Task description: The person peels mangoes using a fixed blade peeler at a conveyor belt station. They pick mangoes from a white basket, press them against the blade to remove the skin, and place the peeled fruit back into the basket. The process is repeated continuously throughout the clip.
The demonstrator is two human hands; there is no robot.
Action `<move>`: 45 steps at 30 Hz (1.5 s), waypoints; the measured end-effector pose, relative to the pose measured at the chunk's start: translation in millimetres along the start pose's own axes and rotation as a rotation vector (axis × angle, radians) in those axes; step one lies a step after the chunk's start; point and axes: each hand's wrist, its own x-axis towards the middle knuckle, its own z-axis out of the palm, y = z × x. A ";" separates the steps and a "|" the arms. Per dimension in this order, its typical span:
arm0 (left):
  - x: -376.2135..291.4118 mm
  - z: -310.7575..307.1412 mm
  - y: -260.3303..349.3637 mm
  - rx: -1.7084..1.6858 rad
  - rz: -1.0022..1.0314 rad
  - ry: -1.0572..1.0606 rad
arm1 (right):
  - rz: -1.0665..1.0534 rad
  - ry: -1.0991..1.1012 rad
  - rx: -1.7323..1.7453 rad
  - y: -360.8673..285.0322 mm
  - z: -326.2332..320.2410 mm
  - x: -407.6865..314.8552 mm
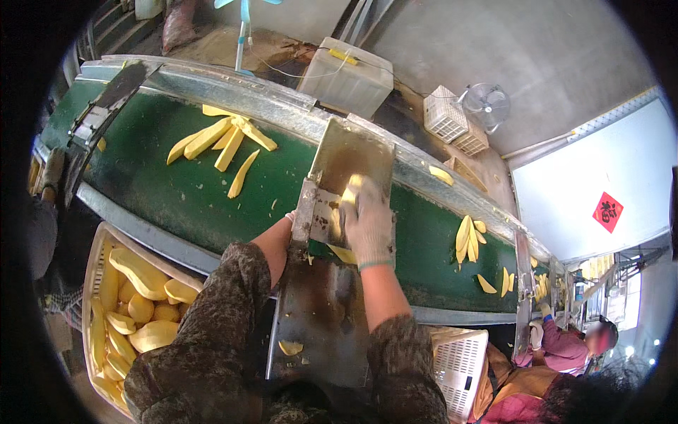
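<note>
My right hand (365,222), in a pale knitted glove, holds a peeled yellow root piece (354,188) against a metal slicing board (352,153) that bridges a green conveyor belt (280,180). Under the fingers lies the board's cutting area, partly hidden, with a cut slice (343,254) just below it. At the board's left edge is my left hand (291,216), mostly hidden behind the metal side; its fingers do not show. Long yellow slices (209,138) lie in a loose heap on the belt to the left, and more slices (466,241) lie to the right.
A crate (91,297) of peeled roots stands at the lower left, a white crate (461,365) at the lower right. Metal rails (159,249) edge the belt. Co-workers are at both sides: a gloved hand (53,169) at far left, a person in a red top (564,347) at right.
</note>
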 end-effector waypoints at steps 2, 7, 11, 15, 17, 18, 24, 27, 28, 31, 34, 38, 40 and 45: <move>-0.5 2.3 0.3 0.003 -0.013 -0.023 | -0.167 0.003 -0.149 -23.7 -27.6 -46.1; 0.0 3.7 -8.3 0.021 -0.025 -0.071 | -0.259 -0.055 -0.224 -72.1 -55.6 -126.0; 0.5 2.8 -9.5 0.032 -0.041 -0.085 | -0.172 0.060 -0.474 -31.9 -6.0 -28.8; 2.2 0.8 -3.4 0.039 -0.041 -0.127 | -0.083 -0.128 -0.350 -7.4 22.9 15.9; 3.6 -1.9 -0.5 0.039 -0.033 -0.148 | -0.248 -0.103 -0.335 -15.3 12.5 -20.0; 3.8 -4.0 1.0 0.042 -0.028 -0.160 | -0.247 -0.151 -0.320 -20.1 1.3 -48.2; -24.0 -26.2 19.6 0.087 0.104 -0.097 | -0.284 -0.508 -0.202 -48.5 -84.6 -222.9; -73.2 -37.9 36.0 0.066 0.220 0.101 | -0.411 -0.578 -0.195 -52.9 -125.5 -273.8; -94.6 -38.9 41.6 0.055 0.253 0.178 | -0.516 -0.530 -0.219 -53.5 -133.4 -285.6; -161.8 -28.2 50.2 0.257 0.289 0.384 | -0.393 -0.537 -0.263 -52.9 -145.9 -318.5; -219.2 8.8 30.9 0.340 0.350 0.233 | -0.295 -0.572 -0.308 -42.2 -155.2 -335.3; -253.4 81.3 -29.9 0.589 0.289 0.243 | 0.057 -0.038 -0.054 -31.0 -137.5 -316.9; -257.6 112.2 -75.6 0.641 0.313 0.241 | 0.253 0.059 0.450 -31.2 -104.6 -290.9; -268.5 141.6 -153.7 1.209 0.577 0.421 | -0.022 0.039 0.233 -43.0 -38.3 -261.4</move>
